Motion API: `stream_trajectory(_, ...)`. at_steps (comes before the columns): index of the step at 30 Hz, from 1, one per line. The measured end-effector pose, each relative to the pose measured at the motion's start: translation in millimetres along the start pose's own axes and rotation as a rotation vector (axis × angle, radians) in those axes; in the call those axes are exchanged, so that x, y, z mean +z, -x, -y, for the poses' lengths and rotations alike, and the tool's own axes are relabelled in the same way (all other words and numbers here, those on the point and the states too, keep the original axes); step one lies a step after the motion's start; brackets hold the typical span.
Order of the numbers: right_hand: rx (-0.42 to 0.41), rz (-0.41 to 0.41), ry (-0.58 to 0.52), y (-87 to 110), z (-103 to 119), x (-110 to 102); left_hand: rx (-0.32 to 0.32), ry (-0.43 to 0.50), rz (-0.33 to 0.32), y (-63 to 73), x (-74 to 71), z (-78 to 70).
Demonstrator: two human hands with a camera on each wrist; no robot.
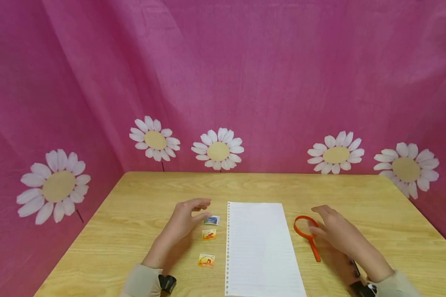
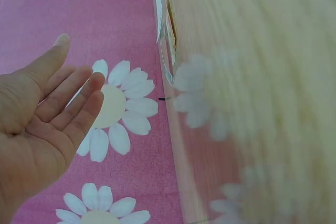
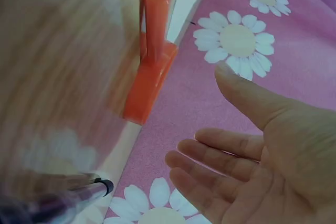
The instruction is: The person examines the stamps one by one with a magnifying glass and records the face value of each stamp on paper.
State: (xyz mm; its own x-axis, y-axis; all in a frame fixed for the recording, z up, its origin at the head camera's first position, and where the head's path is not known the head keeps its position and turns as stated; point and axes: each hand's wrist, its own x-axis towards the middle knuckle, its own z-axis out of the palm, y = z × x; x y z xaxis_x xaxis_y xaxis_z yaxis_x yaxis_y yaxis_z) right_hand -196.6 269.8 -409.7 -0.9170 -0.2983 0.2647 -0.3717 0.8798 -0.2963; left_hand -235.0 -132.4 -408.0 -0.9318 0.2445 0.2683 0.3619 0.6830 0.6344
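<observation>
My left hand [image 1: 183,218] hovers over the left part of the table with relaxed fingers and nothing in its grasp. Near its thumb lies a blue stamp-like picture [image 1: 212,220], with two yellow-and-red stamps [image 1: 209,235] in a column below it. On the other side, my right hand [image 1: 338,232] is raised beside a red magnifying glass [image 1: 315,249], its thumb overlapping the round frame in the head view. The right wrist view shows this palm [image 3: 283,166] bare, its fingers loosely bent, apart from the magnifying glass [image 3: 144,87].
A white sheet of lined paper [image 1: 262,247] with punched holes lies between the hands on the wooden table [image 1: 163,185]. A dark pen-like object [image 3: 68,200] lies by the right wrist. Pink cloth [image 1: 245,82] with daisies hangs behind the table.
</observation>
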Motion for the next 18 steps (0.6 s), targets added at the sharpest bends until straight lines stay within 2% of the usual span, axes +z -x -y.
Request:
stream_trajectory(3,-0.024,-0.014,0.007,2.1,1,2,0.011,-0.003,0.012,1.9,-0.8,0.4)
stream_trajectory(6,-0.053,-0.034,0.021,6.4,3,4,0.053,-0.006,0.038,3.9,-1.5,1.7)
stream_trajectory(13,-0.127,-0.102,0.042,19.5,3,12,0.120,0.021,0.135,10.6,-3.1,7.2)
stream_trajectory(18,-0.124,-0.088,0.024,24.5,3,13,0.163,0.028,0.156,14.4,-4.5,9.9)
